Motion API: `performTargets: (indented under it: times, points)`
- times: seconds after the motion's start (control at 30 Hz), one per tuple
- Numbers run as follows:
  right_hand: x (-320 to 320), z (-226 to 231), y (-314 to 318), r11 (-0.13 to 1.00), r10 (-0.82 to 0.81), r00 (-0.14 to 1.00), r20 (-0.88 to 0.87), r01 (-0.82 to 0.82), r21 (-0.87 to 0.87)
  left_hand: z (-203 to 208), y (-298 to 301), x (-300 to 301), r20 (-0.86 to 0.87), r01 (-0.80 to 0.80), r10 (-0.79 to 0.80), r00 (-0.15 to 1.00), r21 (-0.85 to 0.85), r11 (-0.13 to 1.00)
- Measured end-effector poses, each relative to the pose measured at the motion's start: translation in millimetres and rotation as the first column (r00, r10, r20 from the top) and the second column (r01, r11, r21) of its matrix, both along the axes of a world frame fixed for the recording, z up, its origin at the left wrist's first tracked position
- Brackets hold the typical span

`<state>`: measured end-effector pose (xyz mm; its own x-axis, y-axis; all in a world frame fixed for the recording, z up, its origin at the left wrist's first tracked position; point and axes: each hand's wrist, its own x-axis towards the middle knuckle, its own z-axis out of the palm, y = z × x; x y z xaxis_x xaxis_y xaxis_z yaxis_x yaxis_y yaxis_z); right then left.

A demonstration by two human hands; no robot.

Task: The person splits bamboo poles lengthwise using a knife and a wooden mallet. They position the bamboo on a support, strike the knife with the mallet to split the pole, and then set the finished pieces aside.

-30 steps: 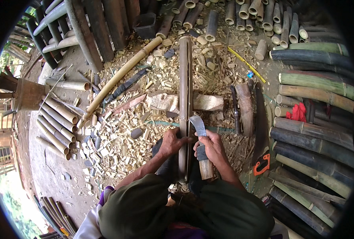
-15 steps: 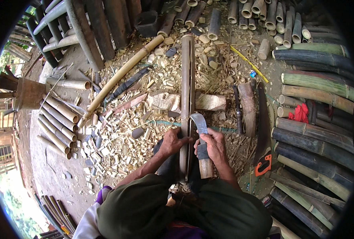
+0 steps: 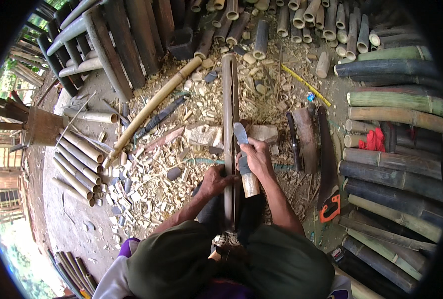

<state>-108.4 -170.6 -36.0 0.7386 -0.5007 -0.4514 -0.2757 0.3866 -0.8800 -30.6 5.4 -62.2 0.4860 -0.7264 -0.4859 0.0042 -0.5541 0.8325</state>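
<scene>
A long brown bamboo pole (image 3: 228,104) with a slit along its right side points away from me between my knees, resting across a pale chopped wood block (image 3: 204,135). My left hand (image 3: 216,181) is closed round the pole at its near half. Beside the pole, my right hand (image 3: 257,155) grips a knife (image 3: 250,185) with a short curved metal blade, a dark wrapping and a pale, thick handle. The blade tip lies close to the slit; whether it touches cannot be made out.
Wood chips cover the ground. A pale bamboo pole (image 3: 156,107) slants at left near a dark sheathed-looking tool (image 3: 164,114). To the right lie a thin dark tool (image 3: 293,142), a log piece (image 3: 306,139), an orange-handled saw (image 3: 330,208), a yellow measuring tape (image 3: 309,85) and stacked bamboo (image 3: 393,167).
My right hand has moved the knife forward along the pole, and the blade now looks turned more edge-on. My left hand stays on the pole. The whole view has shifted slightly.
</scene>
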Motion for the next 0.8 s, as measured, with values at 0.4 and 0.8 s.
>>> performTargets:
  times: [0.4,0.8]
  points:
    - [-20.0,12.1,7.4,0.998,-0.066,0.996,0.053,0.066,0.004,-11.3,4.9,-1.3,-0.038,0.015,-0.015,0.999,-0.008,1.000]
    - [121.1,19.7,-100.2,0.967,-0.068,0.997,0.029,0.073,-0.243,-34.7,14.2,4.7,0.037,0.035,-0.032,0.999,-0.065,0.997]
